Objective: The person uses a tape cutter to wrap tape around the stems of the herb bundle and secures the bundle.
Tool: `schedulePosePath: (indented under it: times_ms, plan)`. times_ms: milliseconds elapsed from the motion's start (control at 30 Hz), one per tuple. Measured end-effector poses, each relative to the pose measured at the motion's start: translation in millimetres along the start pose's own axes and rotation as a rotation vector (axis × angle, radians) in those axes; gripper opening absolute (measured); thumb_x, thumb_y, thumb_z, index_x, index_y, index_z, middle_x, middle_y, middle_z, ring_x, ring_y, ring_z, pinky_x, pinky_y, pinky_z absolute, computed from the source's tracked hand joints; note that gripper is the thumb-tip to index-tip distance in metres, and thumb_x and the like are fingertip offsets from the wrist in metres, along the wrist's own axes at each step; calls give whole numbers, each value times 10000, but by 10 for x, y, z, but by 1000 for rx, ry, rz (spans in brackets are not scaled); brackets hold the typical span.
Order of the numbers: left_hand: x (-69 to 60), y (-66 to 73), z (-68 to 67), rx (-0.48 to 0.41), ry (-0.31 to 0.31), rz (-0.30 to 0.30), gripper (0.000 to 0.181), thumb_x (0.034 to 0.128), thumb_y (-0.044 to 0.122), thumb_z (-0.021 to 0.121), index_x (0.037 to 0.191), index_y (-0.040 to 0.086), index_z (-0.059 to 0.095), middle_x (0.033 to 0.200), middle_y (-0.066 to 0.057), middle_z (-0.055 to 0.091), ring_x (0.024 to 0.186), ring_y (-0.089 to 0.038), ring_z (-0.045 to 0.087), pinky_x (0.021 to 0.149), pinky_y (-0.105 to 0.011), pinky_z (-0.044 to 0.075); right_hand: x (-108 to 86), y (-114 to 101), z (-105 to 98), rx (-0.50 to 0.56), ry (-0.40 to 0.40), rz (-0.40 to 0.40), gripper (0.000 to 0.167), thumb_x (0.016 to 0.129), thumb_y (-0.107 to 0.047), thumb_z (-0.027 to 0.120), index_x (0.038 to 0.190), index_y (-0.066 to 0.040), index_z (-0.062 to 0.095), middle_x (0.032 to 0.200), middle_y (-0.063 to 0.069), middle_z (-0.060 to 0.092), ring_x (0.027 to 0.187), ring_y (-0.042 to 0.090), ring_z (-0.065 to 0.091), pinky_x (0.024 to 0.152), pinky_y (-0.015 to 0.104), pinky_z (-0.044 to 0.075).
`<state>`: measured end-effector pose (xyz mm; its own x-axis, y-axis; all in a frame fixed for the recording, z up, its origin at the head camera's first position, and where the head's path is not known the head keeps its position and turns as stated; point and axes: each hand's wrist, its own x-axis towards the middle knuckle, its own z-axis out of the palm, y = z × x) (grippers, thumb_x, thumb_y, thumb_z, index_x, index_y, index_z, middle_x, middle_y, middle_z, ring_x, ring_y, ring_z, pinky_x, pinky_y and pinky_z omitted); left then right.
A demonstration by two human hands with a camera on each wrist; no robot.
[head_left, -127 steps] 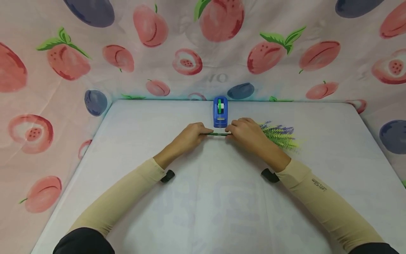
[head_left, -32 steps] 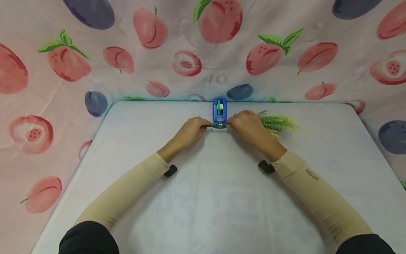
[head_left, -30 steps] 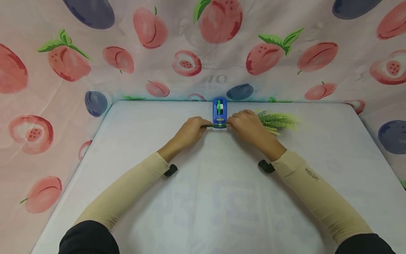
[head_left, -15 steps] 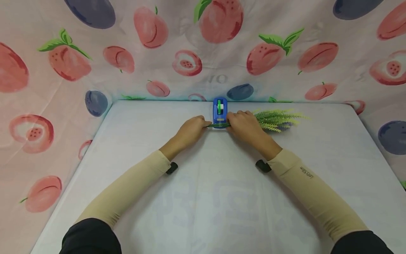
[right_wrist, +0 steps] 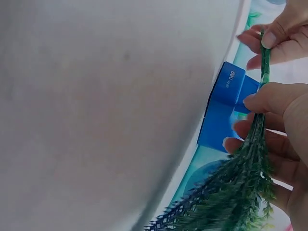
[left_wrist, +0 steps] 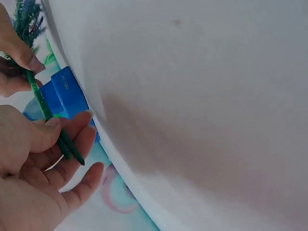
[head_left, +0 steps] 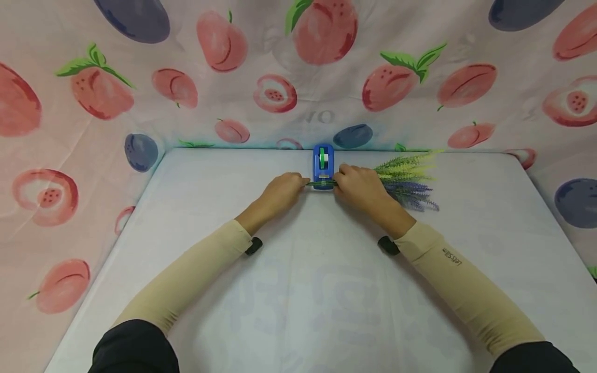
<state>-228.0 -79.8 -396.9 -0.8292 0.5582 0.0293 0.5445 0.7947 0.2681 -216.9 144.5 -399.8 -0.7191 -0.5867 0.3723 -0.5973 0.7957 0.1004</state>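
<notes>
In the head view a bunch of artificial lavender [head_left: 408,178] lies sideways, yellow-green and purple heads to the right. My left hand [head_left: 282,194] pinches the green stem ends [left_wrist: 72,149] between thumb and fingers. Nearer the heads, my right hand [head_left: 361,189] grips the same stems, thumb on one side and fingers on the other. A blue tape dispenser [head_left: 323,158] with a green core stands just beyond, and the stretch of stems between both hands crosses its front end. The right wrist view shows a shiny pale patch on the stems; whether this is tape, I cannot tell.
A white-covered table [head_left: 298,290] lies beneath the hands. A fruit-print cloth [head_left: 224,98] hangs along its far edge and left side. Black wrist cameras [head_left: 388,245] sit under both sleeve cuffs.
Over these seconds both hands moved away from me, bringing the stems over the dispenser's front. The bunch has turned about its stems: purple heads now face me, yellow-green ones lie behind.
</notes>
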Motion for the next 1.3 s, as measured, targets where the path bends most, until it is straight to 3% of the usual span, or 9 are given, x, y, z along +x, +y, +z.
schedulePosePath:
  times_ms: [200,300,467,667,800,933,1100,1300]
  plan:
    - [33,1,-10,-59,81,32,354,1013,-34,535,1341,32,651,1170,-144,720,1093,-275,685,929,-392,556,12,27,3,20,48,-9,213,878,-146,739,1024,5,702,745,131,679,626,298,632,536,449,531]
    - [56,15,-17,-63,103,60,354,1010,-37,541,1325,51,674,1132,-126,715,1081,-263,682,914,-385,558,23,30,3,36,40,-29,204,883,-127,723,1037,7,710,795,137,706,682,308,656,597,452,554]
    - [94,35,-21,-51,81,69,350,1011,-33,540,1315,57,687,1153,-127,724,1116,-270,679,941,-384,552,38,21,-8,74,-19,-38,209,917,-123,706,1080,8,719,941,143,725,834,317,691,742,451,575]
    - [123,32,-36,-87,63,53,360,1002,-29,570,1332,68,678,1259,-123,705,1175,-266,663,981,-394,536,58,26,-23,104,-76,-13,246,939,-164,719,1125,-4,732,966,141,726,858,310,694,775,459,574]
    - [121,15,-46,-107,42,59,389,993,-30,587,1361,77,656,1290,-119,691,1194,-262,653,990,-396,532,77,48,-61,140,-135,-1,262,936,-111,717,1177,-8,730,980,145,714,885,306,685,766,448,574]
    - [125,5,-62,-133,24,50,420,982,-19,618,1387,89,636,1300,-117,685,1203,-251,645,993,-389,530,79,69,-99,193,-145,8,253,922,-49,724,1171,-7,740,966,147,673,832,280,660,709,418,565]
    - [136,-11,-62,-165,17,52,424,965,-33,638,1373,81,634,1242,-124,705,1111,-231,675,966,-390,542,78,76,-90,221,-122,36,225,926,-90,742,1141,-26,760,969,136,669,780,251,649,658,398,556]
    - [138,-23,-50,-187,9,45,428,958,-28,656,1369,83,619,1218,-116,714,1074,-224,688,951,-385,547,85,61,-80,268,-177,119,241,955,-131,719,1184,-63,755,984,113,688,793,241,656,660,399,556]
